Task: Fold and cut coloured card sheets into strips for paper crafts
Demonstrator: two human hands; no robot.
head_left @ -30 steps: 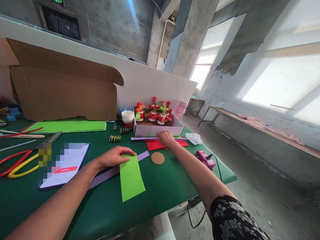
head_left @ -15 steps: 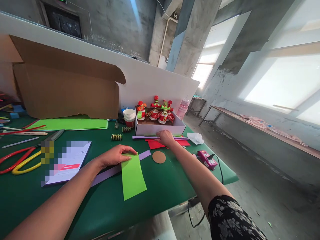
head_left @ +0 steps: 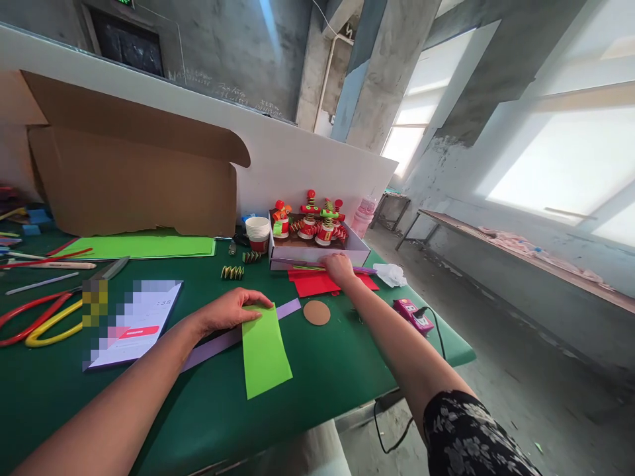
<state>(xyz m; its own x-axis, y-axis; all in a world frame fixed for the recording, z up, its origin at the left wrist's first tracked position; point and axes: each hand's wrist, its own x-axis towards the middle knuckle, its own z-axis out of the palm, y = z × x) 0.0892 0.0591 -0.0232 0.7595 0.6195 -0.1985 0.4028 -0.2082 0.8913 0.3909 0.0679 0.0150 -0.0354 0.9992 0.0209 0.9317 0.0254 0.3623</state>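
My left hand pinches the top edge of a light green paper piece between thumb and fingers. Beneath that hand and the green piece runs a purple paper strip, slanting across the green table. Farther forward, my right hand is closed on thin purple paper strips at the front of a white box, its fingertips partly hidden. Red paper sheets lie under and beside it. A brown cardboard disc rests on the table between my hands.
The white box holds several red-and-green paper-cup figures. Stacked paper cups and folded paper springs stand left of it. A phone, scissors, crumpled tissue and a pink power socket surround the work area.
My right hand has shifted slightly right, and the purple strips by the box have moved and tilted with it. My left hand keeps its hold on the green paper.
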